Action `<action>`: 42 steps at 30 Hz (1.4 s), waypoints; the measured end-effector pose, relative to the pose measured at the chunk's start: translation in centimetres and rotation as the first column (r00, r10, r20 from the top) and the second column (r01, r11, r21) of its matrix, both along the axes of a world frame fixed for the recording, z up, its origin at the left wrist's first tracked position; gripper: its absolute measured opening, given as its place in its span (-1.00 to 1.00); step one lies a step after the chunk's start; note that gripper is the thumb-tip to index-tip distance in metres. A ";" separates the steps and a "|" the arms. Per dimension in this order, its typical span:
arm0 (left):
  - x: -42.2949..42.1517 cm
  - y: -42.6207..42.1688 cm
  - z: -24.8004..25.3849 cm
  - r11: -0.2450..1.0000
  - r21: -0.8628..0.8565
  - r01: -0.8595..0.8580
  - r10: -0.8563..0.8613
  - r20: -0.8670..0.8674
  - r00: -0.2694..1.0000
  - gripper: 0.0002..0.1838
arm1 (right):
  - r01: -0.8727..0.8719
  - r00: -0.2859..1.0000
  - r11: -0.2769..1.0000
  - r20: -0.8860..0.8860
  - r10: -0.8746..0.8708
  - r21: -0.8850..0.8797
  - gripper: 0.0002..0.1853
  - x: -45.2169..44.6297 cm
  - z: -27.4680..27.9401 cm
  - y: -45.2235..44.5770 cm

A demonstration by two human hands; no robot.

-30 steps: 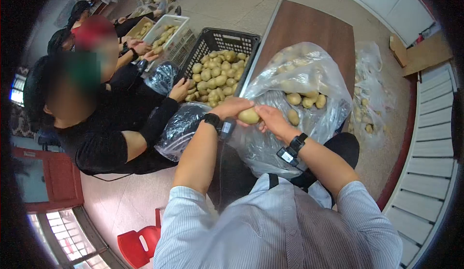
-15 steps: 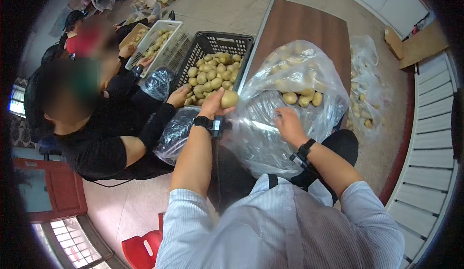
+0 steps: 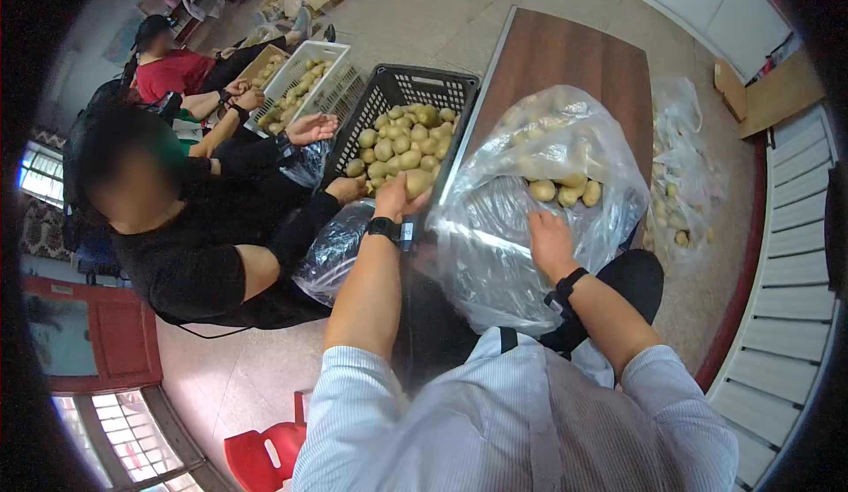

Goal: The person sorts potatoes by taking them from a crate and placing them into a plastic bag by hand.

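Observation:
My left hand (image 3: 395, 199) is at the near end of a black plastic crate (image 3: 468, 86), closed round a large potato (image 3: 419, 182). Many more potatoes (image 3: 402, 145) are heaped in that crate. To the right, a clear plastic bag (image 3: 481, 271) spreads over my lap and the table end, with potatoes (image 3: 566, 193) showing at its opening. My right hand (image 3: 552, 243) is over this bag, just below those potatoes. Its fingers are curled together, and their tips are partly hidden, so what they hold cannot be made out.
A brown table (image 3: 565, 46) runs away ahead. A co-worker in black (image 3: 203, 262) sits at the left, with a hand (image 3: 346, 190) by the crate. Beyond stands a white crate (image 3: 331, 53) of potatoes. Bagged potatoes (image 3: 676, 183) lie on the floor at the right; a red stool (image 3: 265, 452) is behind.
My left hand has lowered the potato slightly to the crate's near end. My right hand has shifted on the bag, closer to the potatoes. Another person's open hand now shows beside the crate.

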State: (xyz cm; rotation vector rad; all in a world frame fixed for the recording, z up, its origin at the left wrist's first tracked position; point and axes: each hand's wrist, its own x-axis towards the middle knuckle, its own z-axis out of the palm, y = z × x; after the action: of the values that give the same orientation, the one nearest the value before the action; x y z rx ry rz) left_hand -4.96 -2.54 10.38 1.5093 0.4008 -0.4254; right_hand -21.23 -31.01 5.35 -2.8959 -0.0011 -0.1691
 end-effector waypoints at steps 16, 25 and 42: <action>2.8 4.1 -8.6 0.934 0.358 0.006 -0.123 0.304 0.945 -0.73 | 0.163 0.986 0.810 -0.069 -0.150 0.563 -0.75 0.7 -3.8 -0.5; -0.3 -1.1 -1.7 0.982 -0.160 0.096 -0.106 -0.054 0.993 -0.74 | 0.529 0.846 -0.009 -0.526 0.087 0.849 -0.67 1.8 0.4 0.5; -3.0 -6.3 2.1 0.672 -0.210 0.710 -0.739 -0.136 0.660 -0.49 | 0.444 0.849 0.200 -0.481 0.217 0.873 -0.52 4.9 6.5 5.9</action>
State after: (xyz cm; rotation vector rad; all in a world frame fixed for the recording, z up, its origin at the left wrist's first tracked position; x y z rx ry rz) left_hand -7.99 -8.86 12.52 1.4421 -0.1097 -1.2429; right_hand -16.35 -25.10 11.89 -1.4715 0.3221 0.4651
